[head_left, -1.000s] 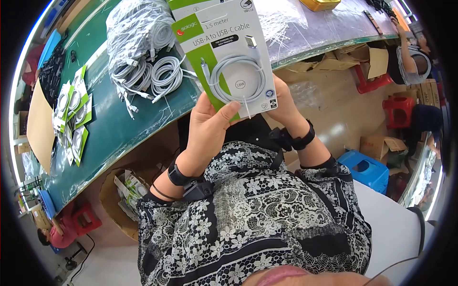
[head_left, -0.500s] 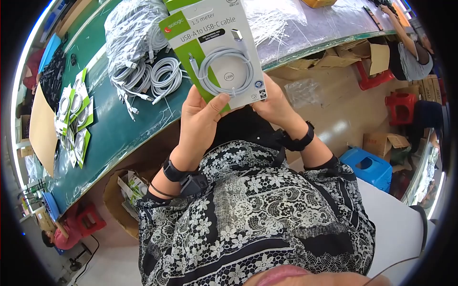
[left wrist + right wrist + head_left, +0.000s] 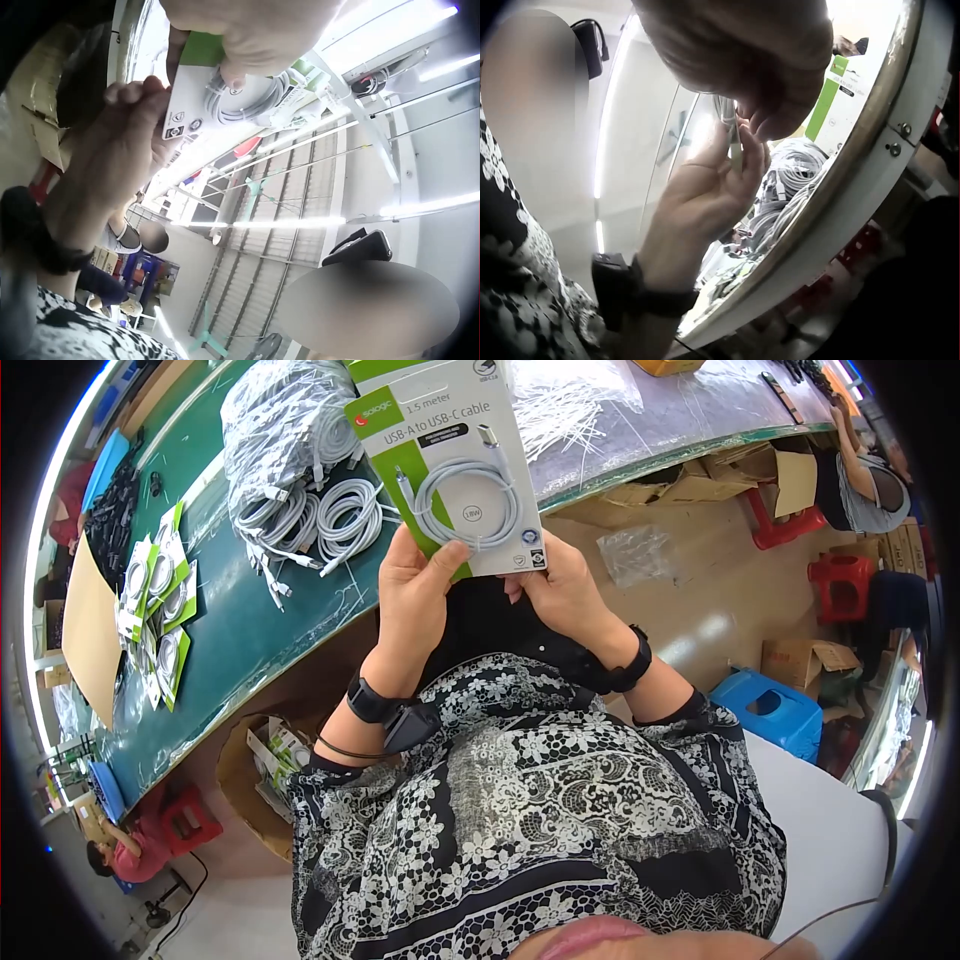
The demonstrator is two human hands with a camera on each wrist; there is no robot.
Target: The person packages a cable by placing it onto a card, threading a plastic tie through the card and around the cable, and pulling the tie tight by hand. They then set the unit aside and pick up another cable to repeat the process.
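Note:
A white and green cable card [image 3: 505,545] is upright in the head view, a coiled grey cable [image 3: 418,510] on its front. The left hand [image 3: 412,605] grips its lower left part, thumb across the front near the bottom of the coil. At the lower right corner, the right hand [image 3: 568,588] holds the card, some fingertips showing below its edge and others hidden behind. In the left wrist view the right hand [image 3: 112,161] has curled fingers at the card's corner [image 3: 177,120]. The right wrist view shows the card's thin edge [image 3: 736,154] in the left hand [image 3: 705,191].
Behind the card, a green table [image 3: 230,650] bears bundled grey cables [image 3: 350,525], several packaged cables [image 3: 160,600] and white ties [image 3: 560,420]. An open carton [image 3: 235,770] stands below its edge; a blue stool [image 3: 768,710] is at the right. Other people sit further off.
Both hands and the card have shifted left and slightly up since a second ago. The white tie tail that hung below the coil no longer shows. Some right fingertips now appear under the card.

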